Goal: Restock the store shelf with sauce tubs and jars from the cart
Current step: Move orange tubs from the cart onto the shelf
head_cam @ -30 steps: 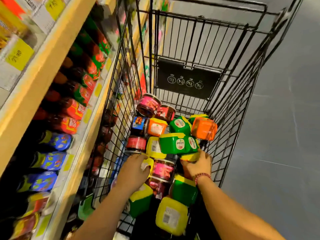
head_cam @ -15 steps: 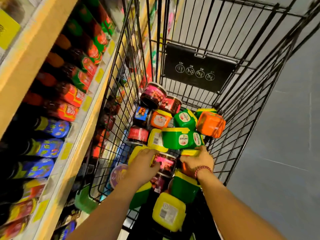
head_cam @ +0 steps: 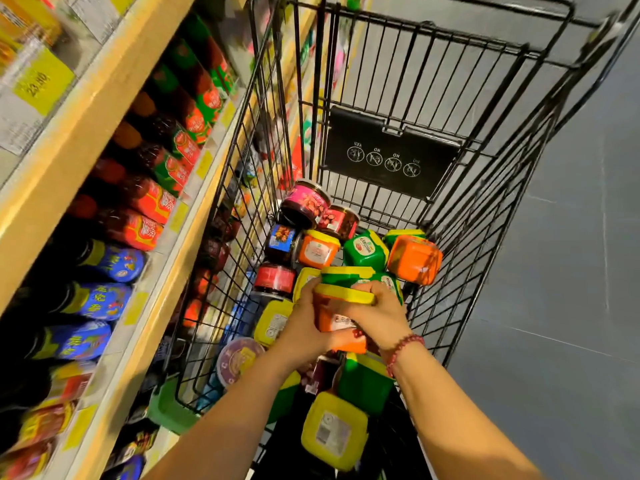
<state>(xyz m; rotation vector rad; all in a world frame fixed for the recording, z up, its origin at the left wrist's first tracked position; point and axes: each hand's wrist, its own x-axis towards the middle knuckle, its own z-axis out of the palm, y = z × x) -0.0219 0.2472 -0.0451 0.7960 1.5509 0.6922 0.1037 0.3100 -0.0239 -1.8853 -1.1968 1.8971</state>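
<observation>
Tub: orange tub, yellow-lidded, tilted just above the pile in the cart
Fingers: left hand and right hand both clasp its sides
Handling: probably stiff plastic, sauce-heavy, smooth; take the walls, not the lid
Around: green tub and glass jar beyond; the jar looks breakable
In the way: the cart's wire wall stands between tub and shelf; bottles crowd it

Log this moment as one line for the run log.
left hand: grips orange tub | right hand: grips same tub | place: in cart
</observation>
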